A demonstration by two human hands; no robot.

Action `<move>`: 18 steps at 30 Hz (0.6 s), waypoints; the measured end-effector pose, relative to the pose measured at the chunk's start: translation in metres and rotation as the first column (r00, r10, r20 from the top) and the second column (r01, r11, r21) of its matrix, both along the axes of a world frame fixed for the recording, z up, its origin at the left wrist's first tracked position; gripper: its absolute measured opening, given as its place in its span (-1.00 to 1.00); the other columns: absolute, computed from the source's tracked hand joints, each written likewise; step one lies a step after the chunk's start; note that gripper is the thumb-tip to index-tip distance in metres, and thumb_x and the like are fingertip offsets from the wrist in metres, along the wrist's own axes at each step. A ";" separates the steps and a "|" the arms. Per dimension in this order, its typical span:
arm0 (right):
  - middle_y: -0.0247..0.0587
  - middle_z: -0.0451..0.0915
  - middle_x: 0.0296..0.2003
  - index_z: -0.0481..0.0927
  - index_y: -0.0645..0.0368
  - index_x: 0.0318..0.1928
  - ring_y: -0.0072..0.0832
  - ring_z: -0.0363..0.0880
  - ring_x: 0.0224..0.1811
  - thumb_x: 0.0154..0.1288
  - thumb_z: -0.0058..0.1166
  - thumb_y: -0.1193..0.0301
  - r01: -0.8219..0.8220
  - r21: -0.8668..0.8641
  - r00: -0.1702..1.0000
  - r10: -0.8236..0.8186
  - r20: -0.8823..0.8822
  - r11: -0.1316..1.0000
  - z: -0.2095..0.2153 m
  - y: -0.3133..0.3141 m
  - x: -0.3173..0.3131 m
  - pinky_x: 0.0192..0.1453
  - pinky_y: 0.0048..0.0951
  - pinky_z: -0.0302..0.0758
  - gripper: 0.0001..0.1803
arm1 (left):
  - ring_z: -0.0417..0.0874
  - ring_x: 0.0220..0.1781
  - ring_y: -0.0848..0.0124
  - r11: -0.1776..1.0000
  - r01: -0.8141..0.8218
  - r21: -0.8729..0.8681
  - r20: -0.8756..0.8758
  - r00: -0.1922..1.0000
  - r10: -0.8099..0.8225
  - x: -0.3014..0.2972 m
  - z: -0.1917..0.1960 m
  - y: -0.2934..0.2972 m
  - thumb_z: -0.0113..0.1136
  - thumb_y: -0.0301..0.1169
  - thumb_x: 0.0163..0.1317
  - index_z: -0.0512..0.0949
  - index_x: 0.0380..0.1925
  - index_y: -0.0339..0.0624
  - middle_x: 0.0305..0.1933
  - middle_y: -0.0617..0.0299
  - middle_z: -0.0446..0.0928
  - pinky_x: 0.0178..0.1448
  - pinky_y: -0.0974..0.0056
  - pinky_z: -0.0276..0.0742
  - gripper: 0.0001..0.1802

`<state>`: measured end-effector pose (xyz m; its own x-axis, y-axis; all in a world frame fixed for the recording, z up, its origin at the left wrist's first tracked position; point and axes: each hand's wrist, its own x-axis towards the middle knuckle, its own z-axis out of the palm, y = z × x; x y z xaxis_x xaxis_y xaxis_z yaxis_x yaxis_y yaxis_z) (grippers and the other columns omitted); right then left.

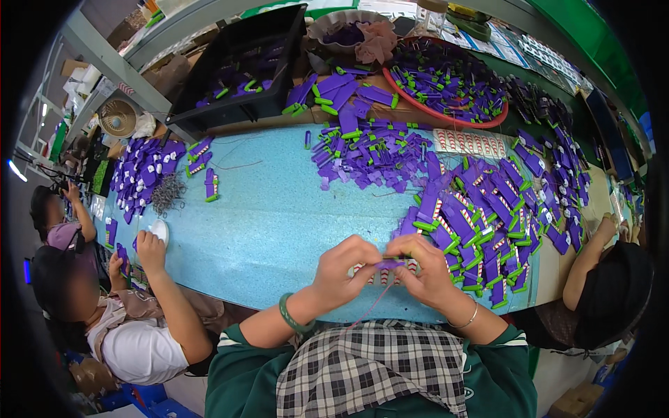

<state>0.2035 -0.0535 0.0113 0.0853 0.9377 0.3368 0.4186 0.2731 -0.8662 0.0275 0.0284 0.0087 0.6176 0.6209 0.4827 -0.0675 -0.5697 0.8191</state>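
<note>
Close to the front edge of the table, my left hand (pixel 340 269) and my right hand (pixel 426 270) meet, both closed in a pinch on a small purple piece (pixel 389 264). The fingers cover most of it. A thin reddish thread (pixel 373 306) hangs below the hands toward my checked apron. Under my fingers lies a strip of red-and-white striped stickers (pixel 384 277), partly hidden. Just right of my right hand spreads a heap of purple-and-green parts with striped strips (pixel 481 216).
Loose purple pieces (pixel 373 157) lie mid-table, beside a striped sticker sheet (pixel 468 143). Behind stand a red basket (pixel 446 115) of purple-and-green parts and a black crate (pixel 240 104). Purple parts (pixel 143 171) lie far left. People work at both sides, one in a white shirt (pixel 143 348).
</note>
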 end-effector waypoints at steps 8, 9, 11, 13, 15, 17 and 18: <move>-0.30 0.37 -0.22 0.36 0.32 -0.09 -0.57 0.53 -0.22 0.33 -0.12 0.66 -0.133 -0.214 0.710 -0.058 -0.702 0.968 -0.024 0.007 0.003 -0.06 -0.40 0.68 -0.84 | 0.60 -0.31 0.16 0.800 -0.509 0.318 -0.336 0.728 0.597 0.009 -0.029 0.190 0.22 -0.48 0.15 0.54 -0.39 -0.30 -0.32 0.01 0.54 -0.22 0.19 0.50 -0.89; -0.27 0.36 -0.18 0.41 0.35 -0.06 -0.58 0.51 -0.18 0.32 -0.10 0.65 -0.135 -0.167 0.748 -0.010 -0.663 0.977 -0.030 0.006 0.000 -0.07 -0.45 0.67 -0.81 | 0.60 -0.28 0.11 0.731 -0.534 0.426 -0.378 0.629 0.680 0.004 -0.036 0.208 0.24 -0.44 0.14 0.54 -0.39 -0.29 -0.31 -0.01 0.54 -0.19 0.14 0.50 -0.87; -0.26 0.37 -0.18 0.46 0.36 -0.01 -0.58 0.48 -0.14 0.29 -0.06 0.66 -0.190 -0.192 0.838 0.056 -0.543 0.963 -0.025 0.003 -0.004 -0.07 -0.52 0.63 -0.74 | 0.60 -0.23 0.05 0.765 -0.497 0.410 -0.545 0.539 0.642 0.004 -0.041 0.223 0.26 -0.38 0.13 0.53 -0.34 -0.28 -0.29 -0.01 0.53 -0.17 0.05 0.50 -0.81; -0.27 0.38 -0.17 0.50 0.33 0.06 -0.58 0.45 -0.10 0.24 -0.01 0.68 -0.217 -0.182 0.886 0.115 -0.449 0.959 -0.026 0.003 -0.001 -0.10 -0.60 0.59 -0.65 | 0.61 -0.21 0.05 0.773 -0.480 0.415 -0.598 0.497 0.629 0.003 -0.044 0.230 0.26 -0.36 0.13 0.52 -0.33 -0.28 -0.28 0.01 0.54 -0.16 0.02 0.50 -0.78; -0.27 0.39 -0.16 0.50 0.32 0.08 -0.58 0.45 -0.09 0.22 0.03 0.70 -0.253 -0.183 0.912 0.171 -0.373 0.950 -0.021 0.003 0.006 -0.11 -0.62 0.58 -0.61 | 0.63 -0.23 0.09 0.755 -0.480 0.446 -0.551 0.518 0.654 0.000 -0.047 0.225 0.26 -0.40 0.13 0.52 -0.34 -0.29 -0.30 0.05 0.56 -0.15 0.06 0.51 -0.81; -0.23 0.36 -0.04 0.52 0.30 0.08 -0.56 0.46 -0.05 0.19 0.07 0.70 -0.311 -0.125 0.803 0.190 -0.564 0.942 -0.021 0.002 0.009 -0.12 -0.58 0.59 -0.60 | 0.62 -0.32 0.29 0.881 -0.446 0.159 -0.501 0.732 0.461 -0.010 -0.038 0.204 0.23 -0.45 0.15 0.51 -0.32 -0.28 -0.36 0.13 0.57 -0.26 0.20 0.54 -0.85; -0.21 0.34 0.00 0.53 0.30 0.08 -0.55 0.46 -0.03 0.19 0.08 0.70 -0.324 -0.104 0.770 0.199 -0.606 0.940 -0.015 0.003 0.011 -0.12 -0.57 0.59 -0.60 | 0.62 -0.37 0.39 0.918 -0.396 0.012 -0.445 0.820 0.360 -0.015 -0.030 0.187 0.22 -0.48 0.16 0.51 -0.31 -0.28 -0.39 0.18 0.58 -0.32 0.27 0.55 -0.86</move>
<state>0.2149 -0.0500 -0.0041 -0.0530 0.9917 0.1170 -0.2416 0.1009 -0.9651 0.0121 0.2151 -0.0211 0.4600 0.8725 0.1649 0.5089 -0.4112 0.7563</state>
